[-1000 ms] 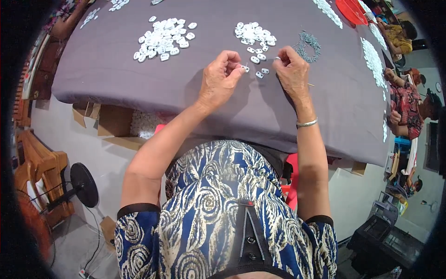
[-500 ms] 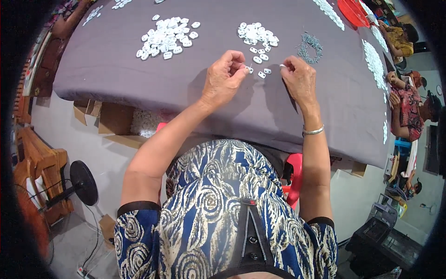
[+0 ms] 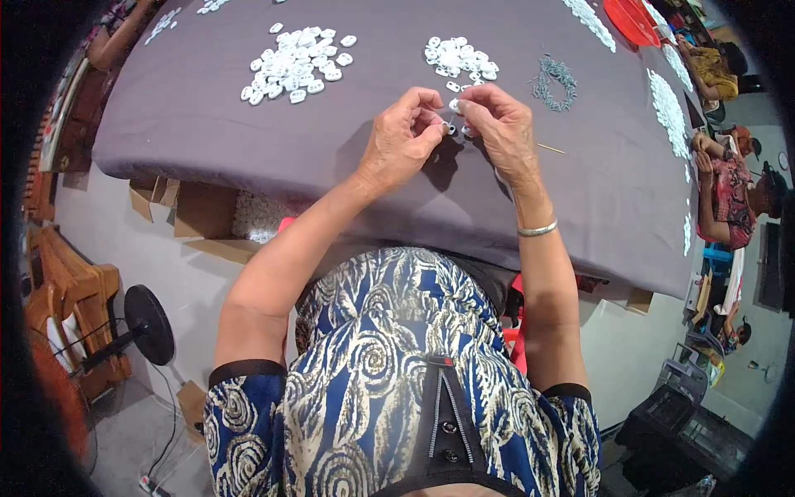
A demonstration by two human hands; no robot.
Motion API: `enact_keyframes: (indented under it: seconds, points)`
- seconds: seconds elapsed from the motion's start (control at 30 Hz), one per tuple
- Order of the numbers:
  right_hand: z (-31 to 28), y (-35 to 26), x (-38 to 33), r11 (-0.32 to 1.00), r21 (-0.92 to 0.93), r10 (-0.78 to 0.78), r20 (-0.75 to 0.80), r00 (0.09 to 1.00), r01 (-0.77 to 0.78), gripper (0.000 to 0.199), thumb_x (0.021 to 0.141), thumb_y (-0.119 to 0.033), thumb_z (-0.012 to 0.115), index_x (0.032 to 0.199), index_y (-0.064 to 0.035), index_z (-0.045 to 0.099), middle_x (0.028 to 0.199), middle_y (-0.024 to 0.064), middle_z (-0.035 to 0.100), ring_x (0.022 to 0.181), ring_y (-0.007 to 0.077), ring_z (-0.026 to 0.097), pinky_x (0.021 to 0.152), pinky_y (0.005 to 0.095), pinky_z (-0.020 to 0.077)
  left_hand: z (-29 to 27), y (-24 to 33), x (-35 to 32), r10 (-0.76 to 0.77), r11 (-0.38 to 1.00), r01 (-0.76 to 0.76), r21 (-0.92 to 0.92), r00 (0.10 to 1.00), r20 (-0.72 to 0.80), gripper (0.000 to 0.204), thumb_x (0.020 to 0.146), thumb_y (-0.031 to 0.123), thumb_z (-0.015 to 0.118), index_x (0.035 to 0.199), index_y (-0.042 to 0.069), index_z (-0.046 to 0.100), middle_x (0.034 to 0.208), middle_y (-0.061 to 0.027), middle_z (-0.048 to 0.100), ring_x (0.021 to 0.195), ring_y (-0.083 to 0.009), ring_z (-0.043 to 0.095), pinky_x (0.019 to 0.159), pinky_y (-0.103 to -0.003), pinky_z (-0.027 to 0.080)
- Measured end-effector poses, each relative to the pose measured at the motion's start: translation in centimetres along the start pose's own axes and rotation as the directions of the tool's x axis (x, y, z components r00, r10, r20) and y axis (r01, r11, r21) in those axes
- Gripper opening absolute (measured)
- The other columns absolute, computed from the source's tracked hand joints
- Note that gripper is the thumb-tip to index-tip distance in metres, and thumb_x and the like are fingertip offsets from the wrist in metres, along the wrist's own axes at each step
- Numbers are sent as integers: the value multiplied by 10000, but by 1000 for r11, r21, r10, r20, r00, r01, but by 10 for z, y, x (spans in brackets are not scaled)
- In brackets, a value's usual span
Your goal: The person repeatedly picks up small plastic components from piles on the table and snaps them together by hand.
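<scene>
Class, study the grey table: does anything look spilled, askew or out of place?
Nothing stands out. The white pieces lie in two heaps, a larger pile and a smaller pile, with a few loose ones beside the smaller. Grey rings sit grouped. The left hand and right hand pinch one small piece between them.

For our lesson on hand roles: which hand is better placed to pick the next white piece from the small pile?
Probably the right hand: it lies nearer the small pile of white pieces, just beyond its fingertips. The left hand pinches a small piece and sits further off.
</scene>
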State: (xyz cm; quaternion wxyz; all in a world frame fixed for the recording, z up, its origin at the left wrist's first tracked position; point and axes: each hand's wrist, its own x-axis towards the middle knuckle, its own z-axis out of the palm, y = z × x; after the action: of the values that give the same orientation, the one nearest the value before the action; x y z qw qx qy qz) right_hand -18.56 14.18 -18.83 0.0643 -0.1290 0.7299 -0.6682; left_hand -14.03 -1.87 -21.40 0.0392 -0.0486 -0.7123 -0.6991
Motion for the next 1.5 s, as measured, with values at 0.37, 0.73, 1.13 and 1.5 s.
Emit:
enact_keyframes:
  seconds: [0.37, 0.73, 1.13, 1.5]
  points:
    - [-1, 3, 0, 998, -62, -21, 27, 999, 23, 78, 836, -78, 657, 864, -6, 655, 725, -55, 574, 672, 23, 503, 589, 184, 419, 1, -1, 0, -1, 1000, 1, 16, 1000, 6, 235, 857, 19, 619, 1070, 28, 523, 828, 5, 568, 758, -45, 527, 681, -197, 455]
    - [-3, 5, 2, 992, -120, -35, 42, 998, 40, 82, 821, -75, 653, 866, -7, 655, 696, -54, 559, 662, 26, 495, 578, 193, 417, 2, -2, 0, 16, 1000, -16, 8, 1000, -12, 217, 830, 9, 582, 1039, 29, 525, 783, -2, 575, 696, -49, 531, 635, -227, 469]
    - [-1, 4, -3, 976, -205, -59, 69, 996, 73, 71, 818, -71, 646, 865, -19, 654, 709, -27, 600, 668, 39, 520, 592, 212, 445, 1, -5, 0, 11, 1000, -11, 17, 1000, -15, 261, 859, 7, 615, 1097, 18, 509, 838, -3, 577, 758, -47, 535, 674, -197, 459]
    - [-3, 10, -9, 991, -118, -46, 92, 995, 57, 100, 823, -81, 669, 888, -11, 638, 721, -15, 607, 653, 38, 513, 581, 212, 442, 1, -2, 1, 7, 1000, -7, 8, 1000, -14, 269, 862, -4, 606, 1108, 16, 499, 835, -2, 580, 751, -43, 534, 663, -196, 453]
